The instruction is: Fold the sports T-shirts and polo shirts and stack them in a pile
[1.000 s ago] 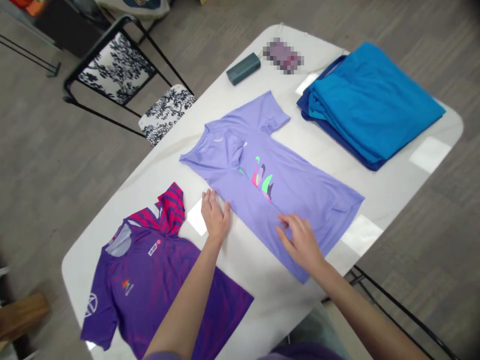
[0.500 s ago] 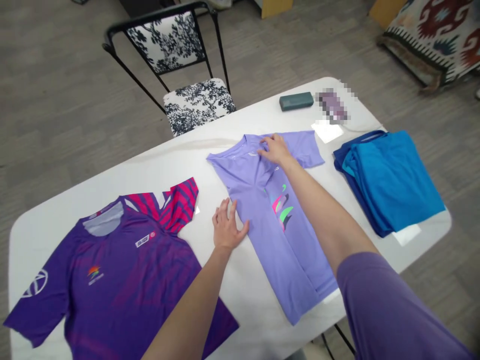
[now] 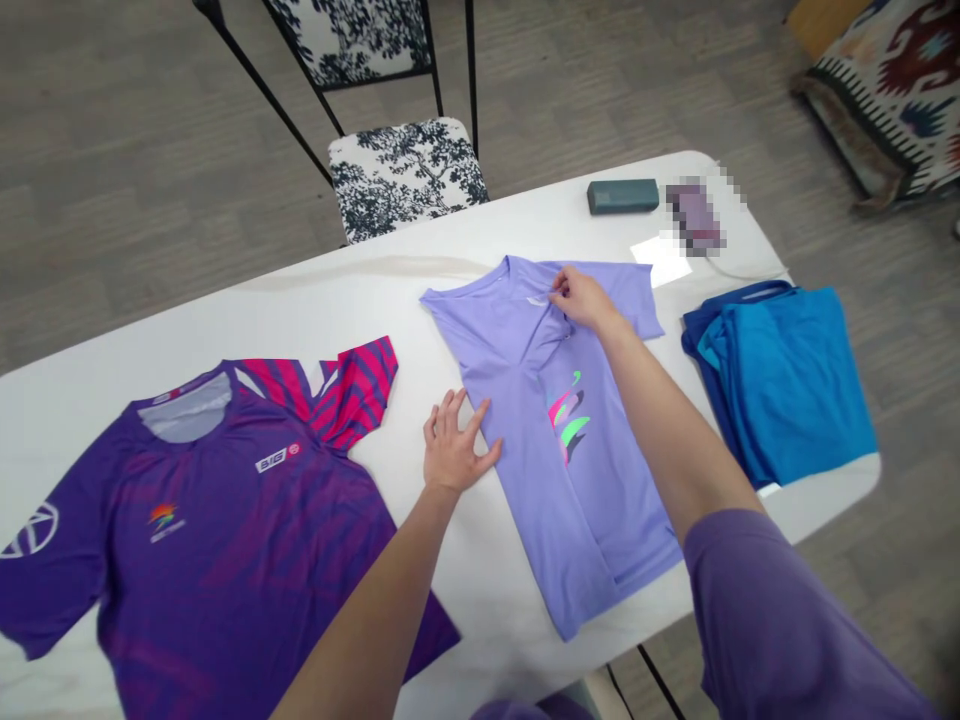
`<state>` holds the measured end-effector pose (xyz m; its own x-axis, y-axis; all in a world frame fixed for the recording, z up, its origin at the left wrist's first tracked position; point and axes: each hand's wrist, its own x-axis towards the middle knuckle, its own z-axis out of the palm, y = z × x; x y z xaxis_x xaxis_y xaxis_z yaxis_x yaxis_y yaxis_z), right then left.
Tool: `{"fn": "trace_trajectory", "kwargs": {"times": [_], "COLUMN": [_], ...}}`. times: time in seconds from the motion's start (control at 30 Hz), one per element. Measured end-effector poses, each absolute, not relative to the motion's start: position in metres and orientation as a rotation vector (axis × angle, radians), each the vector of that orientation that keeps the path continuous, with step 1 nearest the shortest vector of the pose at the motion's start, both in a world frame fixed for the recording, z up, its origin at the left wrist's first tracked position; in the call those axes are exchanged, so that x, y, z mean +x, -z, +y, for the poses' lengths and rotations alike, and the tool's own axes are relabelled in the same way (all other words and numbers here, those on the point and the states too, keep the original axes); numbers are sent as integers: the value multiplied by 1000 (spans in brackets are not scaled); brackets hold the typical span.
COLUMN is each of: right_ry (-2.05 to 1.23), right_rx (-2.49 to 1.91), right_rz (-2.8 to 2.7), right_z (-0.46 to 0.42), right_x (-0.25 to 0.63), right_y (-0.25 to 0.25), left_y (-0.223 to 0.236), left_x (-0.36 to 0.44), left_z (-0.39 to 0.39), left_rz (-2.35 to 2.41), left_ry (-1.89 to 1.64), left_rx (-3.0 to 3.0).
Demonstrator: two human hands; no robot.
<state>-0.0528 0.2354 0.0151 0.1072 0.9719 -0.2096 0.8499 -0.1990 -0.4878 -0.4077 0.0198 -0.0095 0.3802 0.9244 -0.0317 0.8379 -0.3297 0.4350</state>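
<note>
Lavender shirt (image 3: 525,420) is pinched in the right grip (image 3: 583,299); left grip (image 3: 454,445) spread apart; purple jersey (image 3: 225,540) reads "BIG".

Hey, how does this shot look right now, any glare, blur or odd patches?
Head view: bright glare, probably reflected light, on the white table near the dark green box; head view: pixelation beside that box; head view: tiny lettering on the dark purple shirt too soft to read, lavender shirt folds clear.
</note>
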Motion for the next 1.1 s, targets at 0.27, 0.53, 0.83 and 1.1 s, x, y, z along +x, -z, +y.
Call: {"fn": "trace_trajectory", "kwargs": {"times": [0.27,0.53,0.83,1.1], "right_ry": [-874,-807,-448,-641], "right_rx": [-2304,-2293,-2007,-1787], "right_rz": [-1636,-1652,-1943,-2246], "right_z": [152,113,115,167], "right_x": [-61,-53,-123,-127], "right_y": [-15,-13,-32,0], "left_y": [11,13,12,9], "left_x": [-407,-406,-407,-404], "left_z": [18,15,13,15], "left_rz": [1521,1510,1496,1514], "left_ry": [-328,-343,-328,-236], "left_rx": [2215,2200,2225,2243]}}
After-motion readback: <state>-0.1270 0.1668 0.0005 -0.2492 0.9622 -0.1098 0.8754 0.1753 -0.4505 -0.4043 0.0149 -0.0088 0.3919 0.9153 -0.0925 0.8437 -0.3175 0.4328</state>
